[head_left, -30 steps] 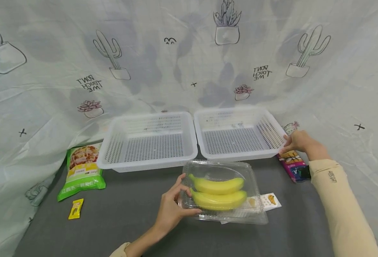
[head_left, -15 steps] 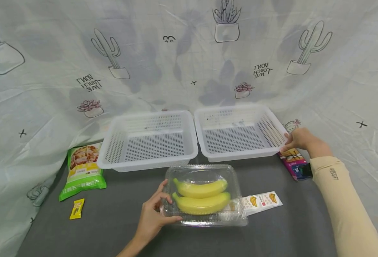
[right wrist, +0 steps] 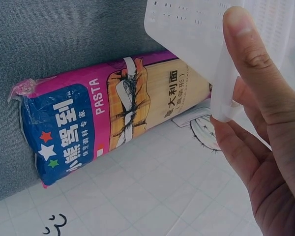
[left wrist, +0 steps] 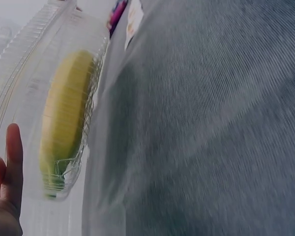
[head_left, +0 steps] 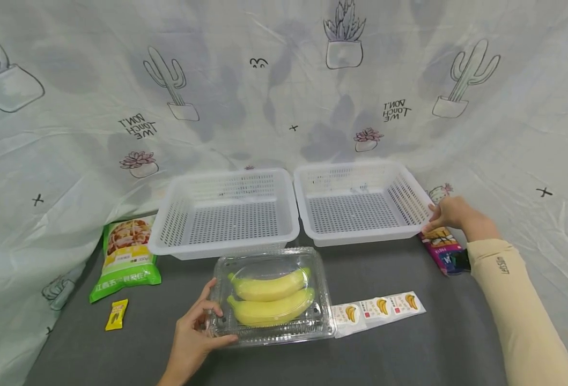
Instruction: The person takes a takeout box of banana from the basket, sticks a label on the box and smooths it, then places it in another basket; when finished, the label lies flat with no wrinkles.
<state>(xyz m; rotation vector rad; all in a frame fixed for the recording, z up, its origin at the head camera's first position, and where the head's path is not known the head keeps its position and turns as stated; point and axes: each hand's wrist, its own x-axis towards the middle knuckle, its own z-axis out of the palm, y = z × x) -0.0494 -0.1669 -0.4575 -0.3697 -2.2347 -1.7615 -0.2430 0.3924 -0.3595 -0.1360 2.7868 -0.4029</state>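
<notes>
On the grey table (head_left: 385,359), just in front of the baskets, a clear box (head_left: 319,287) contains two bananas (head_left: 271,311), set one behind the other with stems toward the left. The left hand (head_left: 192,329) is clamped on the left end of the box: thumb at the front edge, fingers spread along the left side. The pictures do not settle whether the underside of the box touches the table. A label strip (head_left: 377,312) printed with bananas extends to the right from the box's near right corner; its left end meets the box edge in the head view.

The right hand (head_left: 459,214) is clamped on the near right corner of the right basket (head_left: 361,236) — thumb on one face of the rim, fingers on the other, as the right wrist view shows. A pasta packet (head_left: 442,247) lies below that hand, one end overlapped by the basket corner in the same view.

The left basket (head_left: 226,249) stands beside the right basket; both are white and perforated. To its left lies a green bag (head_left: 126,257), with a yellow sachet (head_left: 117,314) nearer the person. Behind the baskets hangs a pale curtain (head_left: 264,96) with cactus prints and mirrored lettering. A beige sleeve (head_left: 510,300) covers the right forearm.
</notes>
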